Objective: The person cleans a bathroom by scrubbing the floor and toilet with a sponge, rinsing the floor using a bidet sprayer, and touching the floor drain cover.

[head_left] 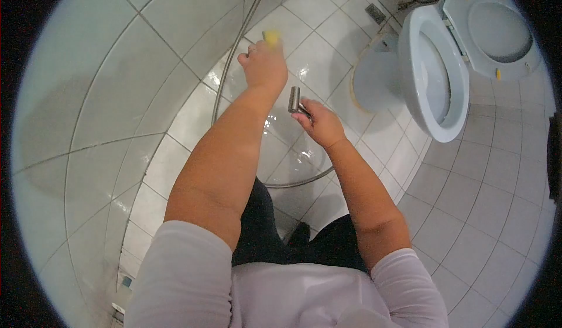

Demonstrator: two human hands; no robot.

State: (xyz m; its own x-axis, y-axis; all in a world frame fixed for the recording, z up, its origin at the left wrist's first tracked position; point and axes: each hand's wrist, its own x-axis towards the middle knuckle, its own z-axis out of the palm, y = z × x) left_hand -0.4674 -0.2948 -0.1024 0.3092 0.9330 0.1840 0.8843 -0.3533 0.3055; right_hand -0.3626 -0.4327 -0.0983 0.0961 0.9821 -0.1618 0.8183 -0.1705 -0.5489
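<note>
My left hand (264, 66) is stretched forward above the tiled floor, close to the wall on the left. Its fingers are closed on a yellow and green sponge (271, 38), which is blurred. Lower and to the right, my right hand (322, 124) grips a metal bidet sprayer (295, 99) by its handle. The sprayer's cylindrical head points away from my palm, toward the floor. A grey flexible hose (281, 185) loops over the floor below my hands and runs up along the left wall. Wet, shining patches lie on the tiles (304, 70) around both hands.
A pale blue toilet (410, 76) with its seat and lid (497, 29) raised stands to the right. A floor drain (375, 14) lies behind its base. Tiled walls (117, 94) close in on the left and right. A bottle-like item (124, 290) sits at lower left.
</note>
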